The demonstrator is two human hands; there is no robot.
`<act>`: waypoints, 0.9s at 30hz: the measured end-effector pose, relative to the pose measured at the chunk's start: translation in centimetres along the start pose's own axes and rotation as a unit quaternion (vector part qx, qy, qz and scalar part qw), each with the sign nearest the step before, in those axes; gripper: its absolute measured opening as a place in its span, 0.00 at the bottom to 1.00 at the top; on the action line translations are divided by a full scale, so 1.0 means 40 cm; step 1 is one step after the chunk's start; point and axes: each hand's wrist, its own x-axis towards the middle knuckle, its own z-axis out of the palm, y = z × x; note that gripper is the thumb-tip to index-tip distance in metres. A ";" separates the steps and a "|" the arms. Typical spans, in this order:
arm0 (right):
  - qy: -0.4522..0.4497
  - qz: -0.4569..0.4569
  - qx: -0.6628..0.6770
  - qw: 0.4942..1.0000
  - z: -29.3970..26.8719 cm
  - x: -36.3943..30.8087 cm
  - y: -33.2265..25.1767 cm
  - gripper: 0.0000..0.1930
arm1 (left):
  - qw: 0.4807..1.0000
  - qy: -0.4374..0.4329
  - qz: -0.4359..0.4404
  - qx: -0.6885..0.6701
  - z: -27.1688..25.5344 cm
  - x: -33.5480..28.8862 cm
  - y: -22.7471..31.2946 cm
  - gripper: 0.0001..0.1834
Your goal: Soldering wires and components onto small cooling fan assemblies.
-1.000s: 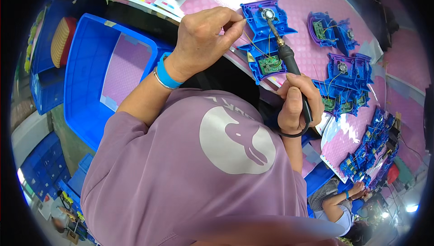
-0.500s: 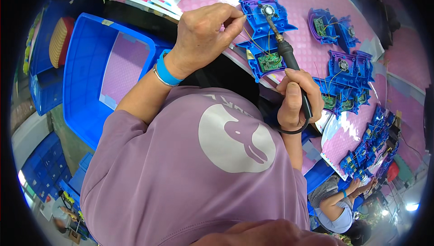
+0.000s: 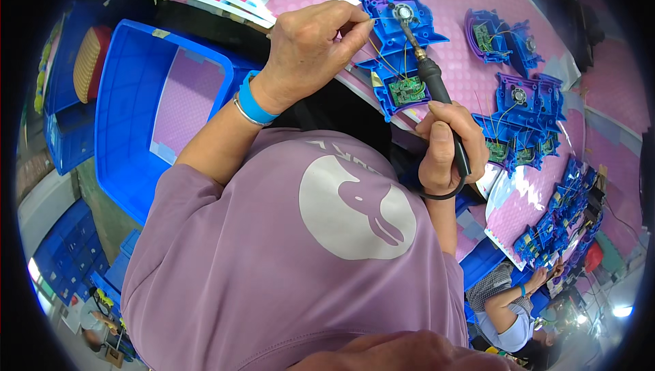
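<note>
My right hand (image 3: 450, 146) grips a soldering iron (image 3: 437, 84) by its black handle. The iron's tip meets the edge of a small round speaker (image 3: 403, 13), set in a blue plastic housing half (image 3: 389, 33). From the left, my left hand (image 3: 310, 50) pinches a thin strand of solder wire (image 3: 383, 19) that reaches toward the speaker. Thin yellow wires run down from this half to a green circuit board (image 3: 407, 90) in a second blue half, nearer to me. The exact spot under the tip is too small to make out.
More opened blue housings with boards and speakers (image 3: 520, 98) lie to the right on the pink table mat (image 3: 450, 3). Others are piled farther along (image 3: 563, 214), near another person's arm (image 3: 508, 296). A large blue bin (image 3: 129, 119) stands at my left.
Both hands keep nearly the same place, with the iron's tip still at the speaker. The housing has shifted very slightly upward in view. The other person's hands have moved a little.
</note>
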 end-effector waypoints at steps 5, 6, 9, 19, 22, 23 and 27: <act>0.039 -0.005 0.072 0.997 -0.014 -0.006 0.001 0.13 | 1.000 0.013 -0.023 0.006 -0.025 0.015 0.006 0.04; 0.037 0.003 0.076 0.996 -0.011 -0.004 0.000 0.12 | 0.999 0.016 -0.030 0.008 -0.027 0.013 0.001 0.04; 0.010 0.025 0.049 0.998 -0.004 0.008 -0.007 0.12 | 0.999 0.009 -0.022 0.027 -0.034 0.008 -0.010 0.04; -0.009 0.037 0.028 0.999 0.022 0.033 0.001 0.11 | 0.999 0.011 -0.005 0.033 -0.030 0.000 -0.018 0.04; -0.011 0.045 0.026 0.999 0.024 0.034 -0.002 0.11 | 0.999 0.014 -0.002 0.035 -0.023 0.001 -0.019 0.05; -0.012 0.050 0.025 0.998 0.024 0.033 -0.002 0.11 | 0.999 0.014 0.002 0.029 -0.019 0.000 -0.022 0.05; -0.010 0.053 0.027 0.998 0.025 0.031 0.002 0.11 | 1.000 0.006 0.010 0.027 -0.015 0.002 -0.025 0.05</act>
